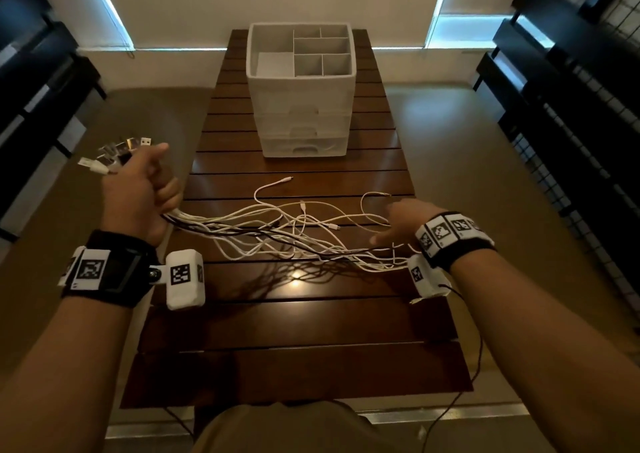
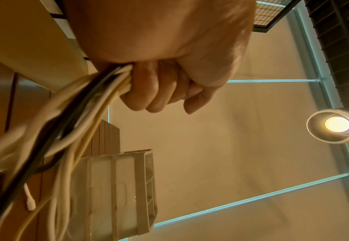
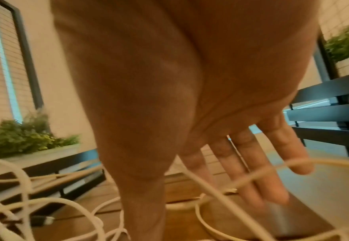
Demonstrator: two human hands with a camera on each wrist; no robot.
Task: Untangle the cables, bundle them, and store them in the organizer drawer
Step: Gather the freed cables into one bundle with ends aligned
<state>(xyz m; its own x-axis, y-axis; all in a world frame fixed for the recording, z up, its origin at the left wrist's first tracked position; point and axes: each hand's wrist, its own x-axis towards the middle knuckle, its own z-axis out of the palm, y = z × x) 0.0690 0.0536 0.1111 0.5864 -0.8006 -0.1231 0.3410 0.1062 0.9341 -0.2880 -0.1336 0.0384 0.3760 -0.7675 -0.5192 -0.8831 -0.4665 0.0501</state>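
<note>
White and black cables [image 1: 277, 230] fan across the slatted table [image 1: 294, 328] from the left hand [image 1: 138, 189] – fisted tight round their plug ends, probably as an anchor – while the right hand's [image 1: 398, 224] spread fingers [image 3: 272, 163] comb the slack, organizer [image 1: 301, 88] waiting beyond.

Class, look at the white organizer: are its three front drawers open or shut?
Shut. All three drawers sit flush with the organizer front, none pulled out.

Head view: high, facing down and forward over dark slatted wooden table [image 1: 304, 317]. Wrist views: close, low, upward-tilted; shared with head view: tangled white and black cables [image 1: 277, 234], table.
</note>
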